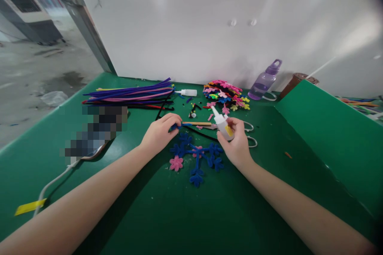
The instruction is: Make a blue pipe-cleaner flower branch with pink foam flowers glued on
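In my right hand (237,143) is a white glue bottle (222,125), its nozzle pointing up and to the left. The fingers of my left hand (161,133) are closed on a small blue pipe-cleaner piece (173,127), partly hidden by them. Between and below my hands, a blue pipe-cleaner snowflake (196,163) with a pink flower at its middle lies on the table. A separate pink pipe-cleaner flower (176,163) sits at its lower left. Just beyond my fingers lie a wooden stick (197,124) and scissors (253,142), whose blades are partly covered by the bottle and my right hand.
Pipe cleaners (128,96) lie bundled at the back left, beside a second glue bottle (188,92). Colourful pipe-cleaner flowers (224,93) are heaped by the wall. A purple water bottle (265,81), a brown cup (295,83) and a green partition (332,143) stand rightward. A cabled phone-like object (98,135) lies left.
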Action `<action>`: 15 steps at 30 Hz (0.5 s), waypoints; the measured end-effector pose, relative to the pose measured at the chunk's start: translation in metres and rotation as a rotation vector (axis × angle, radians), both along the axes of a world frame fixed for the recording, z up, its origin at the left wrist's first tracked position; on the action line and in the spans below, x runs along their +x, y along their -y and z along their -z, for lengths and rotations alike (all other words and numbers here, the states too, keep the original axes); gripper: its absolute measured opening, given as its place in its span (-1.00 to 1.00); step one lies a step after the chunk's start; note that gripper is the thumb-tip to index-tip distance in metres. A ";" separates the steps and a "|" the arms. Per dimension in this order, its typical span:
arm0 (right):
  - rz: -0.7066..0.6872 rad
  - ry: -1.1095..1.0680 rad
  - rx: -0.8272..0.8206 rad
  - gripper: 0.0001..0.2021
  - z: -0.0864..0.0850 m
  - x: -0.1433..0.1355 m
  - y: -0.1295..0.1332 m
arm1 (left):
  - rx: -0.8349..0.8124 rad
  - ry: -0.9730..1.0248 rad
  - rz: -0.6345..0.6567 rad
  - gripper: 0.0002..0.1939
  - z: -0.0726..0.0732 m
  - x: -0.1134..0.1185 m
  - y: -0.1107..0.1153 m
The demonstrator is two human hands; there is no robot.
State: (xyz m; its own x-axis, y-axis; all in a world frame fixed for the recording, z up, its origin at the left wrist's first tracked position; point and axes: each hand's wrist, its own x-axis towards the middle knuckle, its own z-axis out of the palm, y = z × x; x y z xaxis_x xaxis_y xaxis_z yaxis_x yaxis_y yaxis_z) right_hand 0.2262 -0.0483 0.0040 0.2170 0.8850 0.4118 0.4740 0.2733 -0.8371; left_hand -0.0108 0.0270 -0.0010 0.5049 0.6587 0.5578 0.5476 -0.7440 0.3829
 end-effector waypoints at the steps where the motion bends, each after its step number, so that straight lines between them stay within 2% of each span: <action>1: 0.006 0.023 -0.022 -0.64 0.000 0.000 0.000 | -0.001 -0.003 0.004 -0.91 0.000 0.000 0.000; 7: -0.067 -0.046 -0.100 -0.64 -0.006 -0.002 0.006 | 0.064 -0.030 0.065 -0.92 0.000 0.002 0.002; 15: -0.039 -0.026 0.002 -0.78 -0.011 -0.004 0.008 | 0.288 -0.211 0.146 -0.95 -0.008 0.005 0.005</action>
State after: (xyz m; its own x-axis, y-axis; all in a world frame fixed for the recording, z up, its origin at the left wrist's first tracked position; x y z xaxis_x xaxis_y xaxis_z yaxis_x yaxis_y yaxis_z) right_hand 0.2226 -0.0567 0.0148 0.1934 0.8923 0.4078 0.4409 0.2923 -0.8486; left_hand -0.0063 0.0219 0.0073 0.7049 0.4031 0.5837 0.4727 -0.8804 0.0371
